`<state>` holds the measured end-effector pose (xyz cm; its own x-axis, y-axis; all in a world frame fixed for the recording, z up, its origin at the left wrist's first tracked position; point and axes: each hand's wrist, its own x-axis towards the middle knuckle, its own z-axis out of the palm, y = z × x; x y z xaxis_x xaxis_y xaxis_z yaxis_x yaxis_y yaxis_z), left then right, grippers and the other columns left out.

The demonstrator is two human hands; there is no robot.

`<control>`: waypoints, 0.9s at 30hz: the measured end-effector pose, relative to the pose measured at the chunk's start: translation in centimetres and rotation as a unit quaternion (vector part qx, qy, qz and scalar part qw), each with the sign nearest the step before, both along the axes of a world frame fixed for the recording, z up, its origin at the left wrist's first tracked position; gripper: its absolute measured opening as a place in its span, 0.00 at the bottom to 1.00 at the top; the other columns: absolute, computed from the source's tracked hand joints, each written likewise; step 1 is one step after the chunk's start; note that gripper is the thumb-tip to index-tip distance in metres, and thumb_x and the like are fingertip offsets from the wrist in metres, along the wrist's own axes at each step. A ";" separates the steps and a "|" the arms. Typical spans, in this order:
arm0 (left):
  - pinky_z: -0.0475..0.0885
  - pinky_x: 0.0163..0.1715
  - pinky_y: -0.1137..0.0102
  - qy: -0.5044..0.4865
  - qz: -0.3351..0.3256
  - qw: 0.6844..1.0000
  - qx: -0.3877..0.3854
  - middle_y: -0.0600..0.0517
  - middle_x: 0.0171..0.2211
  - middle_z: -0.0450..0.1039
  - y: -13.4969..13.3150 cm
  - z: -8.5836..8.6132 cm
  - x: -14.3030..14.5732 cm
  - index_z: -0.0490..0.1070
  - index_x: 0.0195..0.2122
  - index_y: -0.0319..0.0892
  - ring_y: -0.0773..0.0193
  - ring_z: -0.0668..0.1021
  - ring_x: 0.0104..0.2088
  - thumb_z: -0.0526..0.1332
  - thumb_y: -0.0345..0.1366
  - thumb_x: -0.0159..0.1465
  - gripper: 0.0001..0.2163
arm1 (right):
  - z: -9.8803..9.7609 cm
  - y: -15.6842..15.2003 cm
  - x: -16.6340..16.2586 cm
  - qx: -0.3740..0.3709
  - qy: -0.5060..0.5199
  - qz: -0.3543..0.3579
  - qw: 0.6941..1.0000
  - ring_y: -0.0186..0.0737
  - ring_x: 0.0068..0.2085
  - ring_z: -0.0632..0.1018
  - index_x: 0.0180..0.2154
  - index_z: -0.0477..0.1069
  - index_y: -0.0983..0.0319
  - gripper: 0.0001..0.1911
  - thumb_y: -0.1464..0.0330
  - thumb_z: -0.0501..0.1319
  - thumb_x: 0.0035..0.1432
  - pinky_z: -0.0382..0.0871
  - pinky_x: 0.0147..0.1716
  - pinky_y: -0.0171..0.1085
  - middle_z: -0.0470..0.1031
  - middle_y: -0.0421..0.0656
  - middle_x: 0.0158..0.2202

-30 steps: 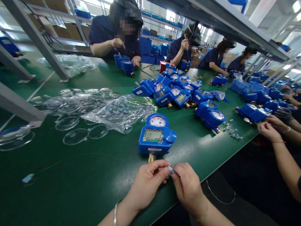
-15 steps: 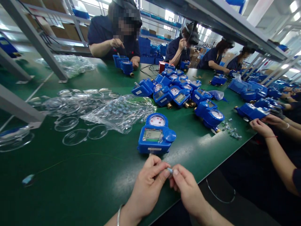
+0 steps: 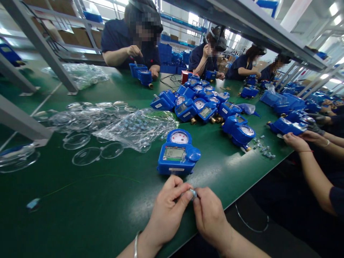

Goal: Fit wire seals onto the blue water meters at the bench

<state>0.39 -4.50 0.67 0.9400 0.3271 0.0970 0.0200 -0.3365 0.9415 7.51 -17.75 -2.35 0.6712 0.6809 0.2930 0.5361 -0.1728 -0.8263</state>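
Note:
My left hand [image 3: 168,208] and my right hand [image 3: 209,215] meet at the near edge of the green table [image 3: 94,208]. Both pinch one small pale-blue part [image 3: 193,194] between thumb and fingertips. Just beyond them lies a blue water meter [image 3: 178,152] with a round dial, a small display and a round cap; its brass fitting is hidden behind my left fingers. A clear plastic bag of small parts [image 3: 139,128] lies to the meter's left.
Clear round lenses [image 3: 86,156] are strewn over the left of the table. More blue meters [image 3: 204,104] are grouped at centre and right, with loose small parts [image 3: 264,149] near a co-worker's hands [image 3: 295,141]. Several people sit across the table. Metal frame legs [image 3: 40,46] stand at left.
My hands have shifted slightly left and up over the meter's brass fitting, still pinching the small part. The co-worker's hands at right have moved further up toward a meter.

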 end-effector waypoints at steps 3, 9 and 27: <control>0.65 0.36 0.73 -0.003 -0.015 1.000 -0.007 0.52 0.32 0.60 -0.1 -0.1 0.1 0.72 0.32 0.42 0.66 0.69 0.34 0.53 0.37 0.63 0.10 | -0.4 -0.2 0.3 -0.001 0.033 0.015 0.999 0.37 0.27 0.65 0.28 0.66 0.62 0.13 0.65 0.49 0.60 0.58 0.30 0.38 0.65 0.43 0.24; 0.64 0.36 0.73 -0.004 -0.010 1.000 -0.008 0.53 0.31 0.59 0.0 -0.5 0.2 0.71 0.30 0.42 0.66 0.68 0.34 0.53 0.37 0.63 0.10 | -0.1 0.3 0.2 0.004 0.257 0.057 0.965 0.32 0.18 0.61 0.28 0.63 0.62 0.15 0.63 0.44 0.62 0.57 0.20 0.33 0.59 0.36 0.16; 0.64 0.36 0.73 0.014 0.000 1.000 -0.002 0.53 0.31 0.60 -0.1 -0.5 0.5 0.71 0.30 0.42 0.67 0.68 0.34 0.53 0.37 0.63 0.10 | -1.7 0.0 0.7 -0.006 -0.252 -0.020 0.967 0.41 0.31 0.68 0.41 0.64 0.64 0.08 0.74 0.50 0.59 0.63 0.32 0.41 0.69 0.47 0.30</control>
